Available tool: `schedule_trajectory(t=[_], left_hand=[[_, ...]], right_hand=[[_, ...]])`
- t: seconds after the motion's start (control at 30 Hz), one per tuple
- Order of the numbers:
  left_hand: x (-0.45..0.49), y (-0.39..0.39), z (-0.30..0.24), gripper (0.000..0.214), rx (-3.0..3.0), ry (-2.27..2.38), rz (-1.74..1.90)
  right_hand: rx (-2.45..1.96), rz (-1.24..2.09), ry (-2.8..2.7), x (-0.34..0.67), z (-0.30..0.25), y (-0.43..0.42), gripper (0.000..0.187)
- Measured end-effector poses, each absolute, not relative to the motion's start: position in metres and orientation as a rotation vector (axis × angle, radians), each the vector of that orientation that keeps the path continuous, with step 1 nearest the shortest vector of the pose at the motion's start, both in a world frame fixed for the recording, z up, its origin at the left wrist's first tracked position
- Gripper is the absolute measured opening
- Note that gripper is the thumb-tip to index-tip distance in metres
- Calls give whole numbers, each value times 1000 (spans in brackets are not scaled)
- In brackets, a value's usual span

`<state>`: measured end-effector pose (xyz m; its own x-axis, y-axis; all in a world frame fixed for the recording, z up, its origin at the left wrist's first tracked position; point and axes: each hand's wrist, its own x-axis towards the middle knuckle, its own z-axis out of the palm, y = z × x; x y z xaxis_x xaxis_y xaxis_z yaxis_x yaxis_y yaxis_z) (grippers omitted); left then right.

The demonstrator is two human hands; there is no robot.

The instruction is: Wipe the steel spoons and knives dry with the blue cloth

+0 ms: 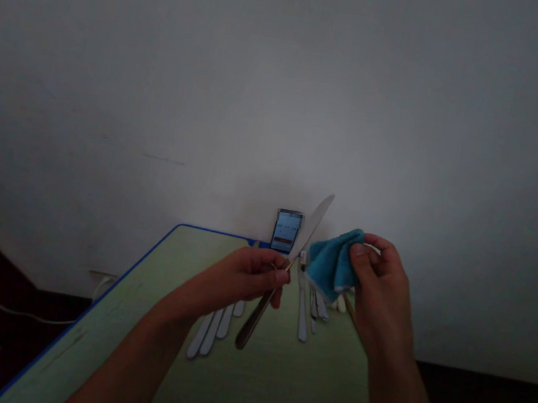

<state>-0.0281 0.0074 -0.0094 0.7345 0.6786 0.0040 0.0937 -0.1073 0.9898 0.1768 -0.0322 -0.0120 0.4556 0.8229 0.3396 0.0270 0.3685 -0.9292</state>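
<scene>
The left hand [237, 277] is clamped round a table knife [313, 225] at the neck, a good grip on stiff, slick steel — the right hand [379, 292] pinches a soft blue cloth [333, 263].

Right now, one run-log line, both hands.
left hand: holds metal knife | right hand: holds blue cloth | green table: cutlery lying flat

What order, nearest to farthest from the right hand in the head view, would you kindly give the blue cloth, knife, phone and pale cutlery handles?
1. blue cloth: held in the right hand
2. knife: blade beside the cloth
3. phone: upright, farther left
4. pale cutlery handles: lower left
</scene>
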Motion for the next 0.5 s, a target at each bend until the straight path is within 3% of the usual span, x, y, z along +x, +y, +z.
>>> schedule_trajectory(t=[0.5], left_hand=[[-20, -3, -3, 20, 1737, 703, 716]], right_hand=[[-799, 957, -898, 158, -7, -42, 20]])
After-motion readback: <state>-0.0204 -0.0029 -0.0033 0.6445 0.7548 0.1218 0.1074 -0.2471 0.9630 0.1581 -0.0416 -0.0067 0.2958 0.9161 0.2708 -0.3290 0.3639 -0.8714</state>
